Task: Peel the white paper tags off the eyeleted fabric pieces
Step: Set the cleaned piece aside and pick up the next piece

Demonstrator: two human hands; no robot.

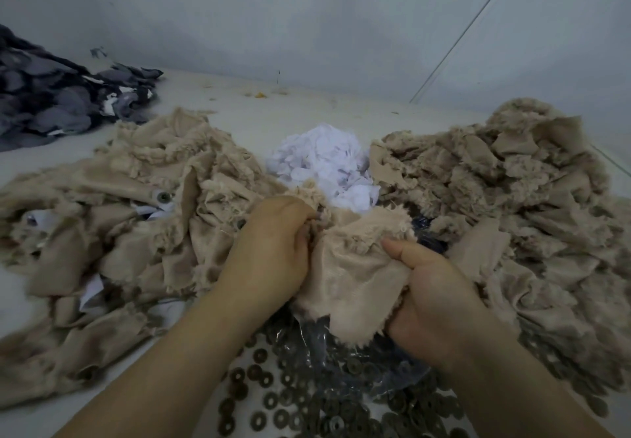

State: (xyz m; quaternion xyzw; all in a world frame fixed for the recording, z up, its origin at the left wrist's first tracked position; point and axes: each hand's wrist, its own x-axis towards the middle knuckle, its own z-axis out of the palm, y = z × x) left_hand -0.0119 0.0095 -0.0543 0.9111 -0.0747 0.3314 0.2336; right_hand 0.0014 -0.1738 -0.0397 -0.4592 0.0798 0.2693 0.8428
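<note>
- I see a white tabletop [239, 110] carrying beige fabric heaps left [119, 198] and right [512, 181].
- White paper tags [324, 161] piled between them, farther back.
- Dark metal washers [307, 400] near.
- Grey fabric scraps [51, 96] far left.

This looks like a small garment or textile workshop, at a sorting and finishing bench. A plain white table [300, 106] runs up to bare pale walls [307, 10], with no household furniture in view. Frayed beige fabric offcuts lie in two big heaps, one on the left [112, 219] and one on the right [519, 191]. Between them, farther back, sits a mound of crumpled white paper tags [324, 164]. A pile of dark grey fabric pieces [58, 96] lies at the far left. Near the viewer, dark metal eyelet rings [307, 400] are scattered loose in quantity across the table.
</note>
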